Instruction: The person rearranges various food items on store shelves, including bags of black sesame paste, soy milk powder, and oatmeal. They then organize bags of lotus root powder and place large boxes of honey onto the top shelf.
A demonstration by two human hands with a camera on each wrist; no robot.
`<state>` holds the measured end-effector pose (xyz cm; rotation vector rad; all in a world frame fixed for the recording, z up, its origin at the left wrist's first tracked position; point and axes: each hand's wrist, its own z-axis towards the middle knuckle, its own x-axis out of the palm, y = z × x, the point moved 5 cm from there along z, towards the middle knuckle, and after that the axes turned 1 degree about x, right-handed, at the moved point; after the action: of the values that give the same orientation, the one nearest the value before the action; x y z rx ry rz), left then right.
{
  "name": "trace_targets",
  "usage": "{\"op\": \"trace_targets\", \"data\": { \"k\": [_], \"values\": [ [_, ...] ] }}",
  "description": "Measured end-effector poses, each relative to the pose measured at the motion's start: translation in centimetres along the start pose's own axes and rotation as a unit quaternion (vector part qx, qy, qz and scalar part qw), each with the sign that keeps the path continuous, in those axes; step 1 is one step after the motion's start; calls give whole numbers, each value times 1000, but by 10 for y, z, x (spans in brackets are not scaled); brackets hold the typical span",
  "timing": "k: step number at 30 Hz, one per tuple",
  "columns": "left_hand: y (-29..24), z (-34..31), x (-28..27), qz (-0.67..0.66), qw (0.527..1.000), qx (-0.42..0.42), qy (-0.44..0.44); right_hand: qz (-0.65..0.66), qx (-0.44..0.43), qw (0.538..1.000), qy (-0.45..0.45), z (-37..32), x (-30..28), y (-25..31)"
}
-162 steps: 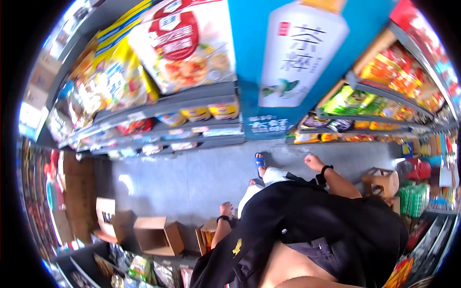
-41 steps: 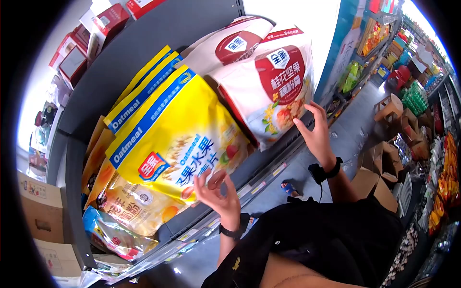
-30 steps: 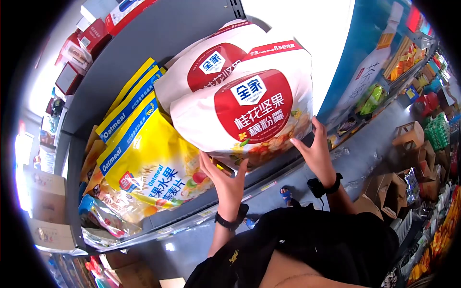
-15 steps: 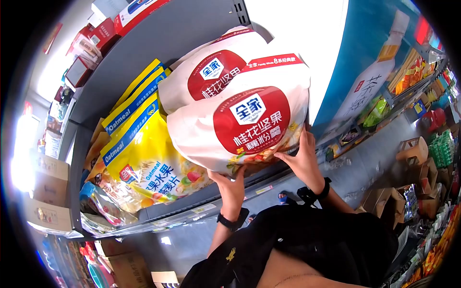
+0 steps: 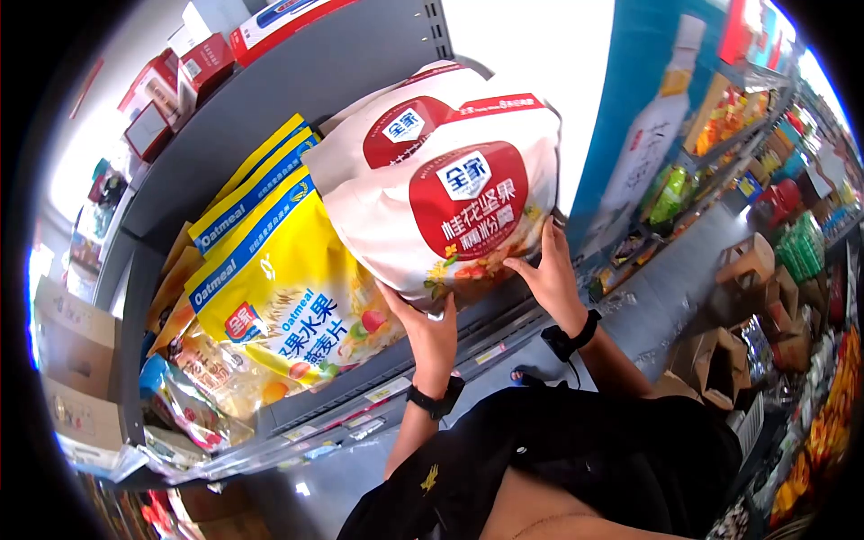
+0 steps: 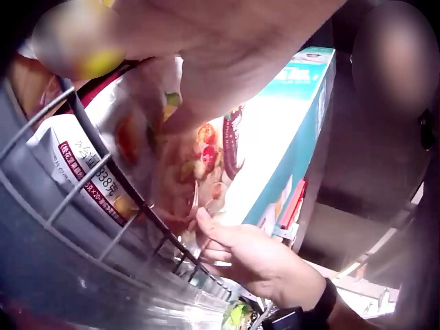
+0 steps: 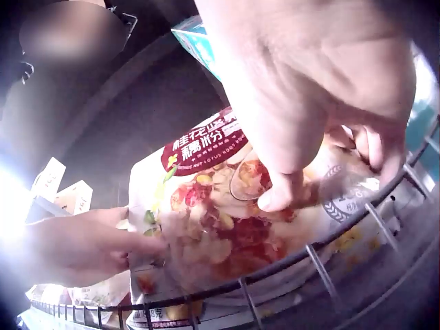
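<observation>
My left hand (image 5: 428, 326) cups the lower left corner of the white bag (image 5: 454, 211), with my fingers curled round its bottom edge. My right hand (image 5: 545, 274) pinches the lower right corner, thumb pressed on the front. The bag leans at the front edge of the shelf (image 5: 324, 405), behind the wire rail (image 7: 313, 265). It touches the yellow oatmeal bag (image 5: 279, 288), and a twin bag (image 5: 396, 135) sits behind it.

White pouch (image 5: 447, 212) with red roundel (yellow, blue-banded oatmeal bags (image 5: 286, 274) beside).
</observation>
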<state>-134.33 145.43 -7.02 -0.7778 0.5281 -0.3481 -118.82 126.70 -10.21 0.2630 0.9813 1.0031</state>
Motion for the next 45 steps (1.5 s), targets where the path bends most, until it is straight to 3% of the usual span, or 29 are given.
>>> {"op": "trace_targets", "data": {
  "k": [1, 4, 6, 8, 11, 14, 15, 19, 22, 28, 31, 34, 37, 40, 41, 43, 44, 45],
  "values": [
    [1, -7, -5, -67, 998, -10, -14, 42, 24, 999, -2, -7, -7, 6],
    [-16, -21, -40, -12, 996, 86, 15, 71, -9, 996, -58, -35, -26, 33],
    [-8, -36, -61, -20, 993, 116, 24, 99, 32, 993, -62, -63, -38, 56],
    [25, -61, -72, -130, 988, 21, 79, 96, 56, 992, -55, -97, -38, 65],
    [45, -87, -92, -170, 979, -28, 108, 64, 91, 993, -46, -145, -37, 76],
    [54, -113, -105, -225, 951, -83, 193, 19, 126, 992, -8, -191, -37, 80],
    [50, -118, -110, -219, 953, -60, 202, 5, 143, 989, -18, -203, -39, 82],
    [42, -143, -116, -257, 923, -97, 269, -27, 202, 979, 10, -246, -59, 82],
    [25, -154, -112, -236, 934, -12, 266, -74, 215, 973, 36, -261, -86, 88],
    [0, -179, -98, -233, 922, -7, 310, -102, 178, 979, -16, -279, -134, 98],
    [-11, -198, -91, -241, 916, 6, 320, -110, 173, 979, 19, -299, -144, 87],
    [-19, -218, -85, -150, 908, 3, 391, -80, 179, 979, 63, -324, -141, 74],
    [-4, -257, -77, -44, 881, 139, 450, -86, 146, 981, 99, -339, -138, 67],
    [1, -290, -88, -17, 822, 160, 546, -65, 133, 983, 107, -340, -142, 78],
    [17, -307, -88, -43, 798, 155, 580, -48, 140, 984, 98, -341, -144, 80],
    [63, -344, -86, -107, 750, -30, 652, -11, 149, 986, 79, -344, -142, 86],
    [90, -363, -83, -140, 715, -121, 674, 50, 208, 974, 76, -346, -142, 78],
    [128, -378, -86, -97, 744, -124, 649, 112, 267, 954, 73, -353, -145, 70]
  ]
}}
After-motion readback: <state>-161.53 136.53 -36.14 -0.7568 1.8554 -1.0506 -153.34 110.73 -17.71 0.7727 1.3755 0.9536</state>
